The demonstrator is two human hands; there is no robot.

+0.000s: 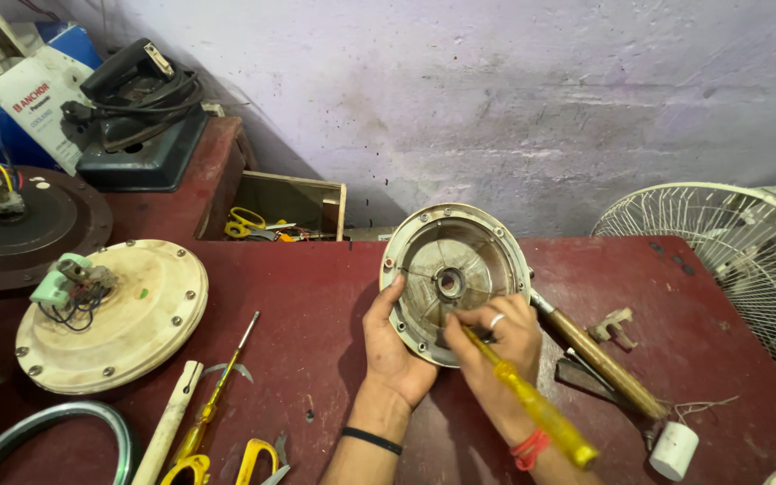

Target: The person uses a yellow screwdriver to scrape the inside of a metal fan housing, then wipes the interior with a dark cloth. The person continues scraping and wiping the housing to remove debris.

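Head view, workbench. We note a round grey-white ceiling fan motor cover [454, 280], tilted up on its edge on the dark red table [316, 296], hollow side facing the camera, with a bearing seat at its centre and screws around the rim. The left hand [391, 341] grips the cover's lower left rim, thumb over the edge, fingers behind; a black band sits on that wrist. The right hand [496, 334], with a ring on one finger and a red thread at the wrist, is closed around a yellow-handled screwdriver [532, 404]; its tip points into the cover's lower inside, though the exact contact point is hidden by the fingers.

Just right of the cover lies a wooden-handled tool [599, 359], its metal end touching or passing behind the rim; we cannot tell which. A small white cylinder [674, 449] stands near its far end. At the right edge a white table fan guard [729, 260] overhangs the table.

On the left lies a cream motor housing [123, 323] with wires on top. Below it are a second yellow screwdriver [213, 400] and yellow-handled pliers [226, 462].
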